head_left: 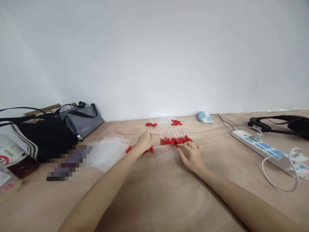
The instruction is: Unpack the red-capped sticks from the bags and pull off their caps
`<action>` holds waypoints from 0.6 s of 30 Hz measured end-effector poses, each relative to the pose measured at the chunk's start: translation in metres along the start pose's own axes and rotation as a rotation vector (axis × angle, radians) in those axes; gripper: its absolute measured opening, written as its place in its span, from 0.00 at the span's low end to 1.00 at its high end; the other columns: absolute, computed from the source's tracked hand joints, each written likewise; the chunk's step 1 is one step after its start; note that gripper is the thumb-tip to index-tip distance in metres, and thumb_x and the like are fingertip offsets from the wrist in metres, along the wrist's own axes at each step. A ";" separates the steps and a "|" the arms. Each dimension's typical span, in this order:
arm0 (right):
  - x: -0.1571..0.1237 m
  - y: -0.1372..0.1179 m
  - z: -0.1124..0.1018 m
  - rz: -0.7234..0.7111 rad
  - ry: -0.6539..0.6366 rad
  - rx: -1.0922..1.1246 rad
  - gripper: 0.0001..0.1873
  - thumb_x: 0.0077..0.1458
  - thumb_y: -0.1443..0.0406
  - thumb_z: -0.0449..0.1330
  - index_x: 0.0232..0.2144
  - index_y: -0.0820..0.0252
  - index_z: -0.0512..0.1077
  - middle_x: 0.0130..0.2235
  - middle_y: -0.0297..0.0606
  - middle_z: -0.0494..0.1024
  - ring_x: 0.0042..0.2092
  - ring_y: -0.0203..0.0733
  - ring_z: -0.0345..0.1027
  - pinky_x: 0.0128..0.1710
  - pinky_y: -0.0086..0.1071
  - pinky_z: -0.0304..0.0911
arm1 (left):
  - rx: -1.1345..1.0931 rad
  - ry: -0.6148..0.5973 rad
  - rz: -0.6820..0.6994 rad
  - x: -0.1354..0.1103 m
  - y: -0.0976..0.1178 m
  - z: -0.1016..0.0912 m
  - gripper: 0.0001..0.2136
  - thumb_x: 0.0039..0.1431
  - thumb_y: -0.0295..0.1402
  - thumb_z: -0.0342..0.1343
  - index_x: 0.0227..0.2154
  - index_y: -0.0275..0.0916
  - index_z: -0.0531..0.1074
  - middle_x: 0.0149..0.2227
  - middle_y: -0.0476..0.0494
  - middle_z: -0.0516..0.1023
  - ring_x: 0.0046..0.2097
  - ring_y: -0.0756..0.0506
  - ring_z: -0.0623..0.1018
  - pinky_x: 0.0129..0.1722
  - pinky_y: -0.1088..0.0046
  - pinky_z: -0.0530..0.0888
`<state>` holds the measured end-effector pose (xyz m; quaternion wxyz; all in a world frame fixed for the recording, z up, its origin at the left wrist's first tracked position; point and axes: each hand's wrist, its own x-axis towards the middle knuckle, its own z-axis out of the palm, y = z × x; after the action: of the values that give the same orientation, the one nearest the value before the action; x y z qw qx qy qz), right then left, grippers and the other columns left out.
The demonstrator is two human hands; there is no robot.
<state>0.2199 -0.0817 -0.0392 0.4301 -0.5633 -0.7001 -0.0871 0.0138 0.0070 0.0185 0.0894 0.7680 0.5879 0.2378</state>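
Observation:
Glass droppers with red rubber bulbs (pixel 173 140) lie side by side in the middle of the table, tubes pointing to the wall. Closer to me is a row of thin clear glass tubes (pixel 166 155). My right hand (pixel 193 156) is at the right end of both rows, with thumb and forefinger closed at a red rubber bulb (pixel 177 145). My left hand (pixel 144 141) is left of the droppers, its fingers curled together. A speck of red shows at its fingertips, too small to name. Loose red bulbs (pixel 152 149) lie just under that hand.
Clear zip bags (pixel 108 153) lie at the left, near more bulbs (pixel 129 148). Farther back are more tubes and red bulbs (pixel 176 122) and a blue mask (pixel 205 117). Bags (pixel 53 132) stand left; a power strip (pixel 265 149) and black headset (pixel 280 125) sit right.

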 end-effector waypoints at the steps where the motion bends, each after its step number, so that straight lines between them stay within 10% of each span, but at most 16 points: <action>1: 0.000 -0.002 -0.001 -0.024 0.015 0.001 0.16 0.52 0.59 0.51 0.41 0.56 0.70 0.37 0.40 0.71 0.41 0.43 0.62 0.40 0.36 0.49 | 0.003 -0.007 0.043 -0.016 -0.003 -0.005 0.09 0.56 0.33 0.44 0.31 0.37 0.69 0.27 0.43 0.75 0.30 0.45 0.75 0.30 0.71 0.68; 5: -0.001 -0.017 -0.008 -0.212 -0.047 -0.012 0.30 0.49 0.53 0.54 0.54 0.56 0.59 0.48 0.46 0.66 0.49 0.48 0.57 0.46 0.42 0.48 | 0.018 0.042 0.408 -0.075 -0.018 -0.008 0.08 0.59 0.32 0.43 0.29 0.38 0.66 0.31 0.45 0.74 0.34 0.46 0.73 0.34 0.71 0.68; 8: -0.005 -0.030 -0.008 -0.362 -0.164 -0.024 0.22 0.52 0.54 0.53 0.49 0.50 0.64 0.47 0.41 0.69 0.50 0.47 0.57 0.51 0.46 0.40 | 0.023 0.128 0.655 -0.097 -0.025 0.000 0.09 0.60 0.31 0.42 0.29 0.37 0.65 0.29 0.45 0.72 0.32 0.48 0.72 0.33 0.73 0.69; 18: -0.010 -0.039 0.005 -0.450 -0.213 0.095 0.12 0.56 0.64 0.50 0.39 0.49 0.72 0.24 0.31 0.72 0.35 0.36 0.61 0.50 0.43 0.36 | -0.047 0.172 0.783 -0.096 -0.024 0.010 0.10 0.59 0.36 0.47 0.34 0.38 0.70 0.35 0.43 0.74 0.39 0.46 0.72 0.40 0.68 0.68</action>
<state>0.1837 -0.0996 -0.0349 0.3497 -0.3785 -0.8525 -0.0880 -0.0213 -0.0749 -0.0249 -0.0400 0.9089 0.2506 0.3309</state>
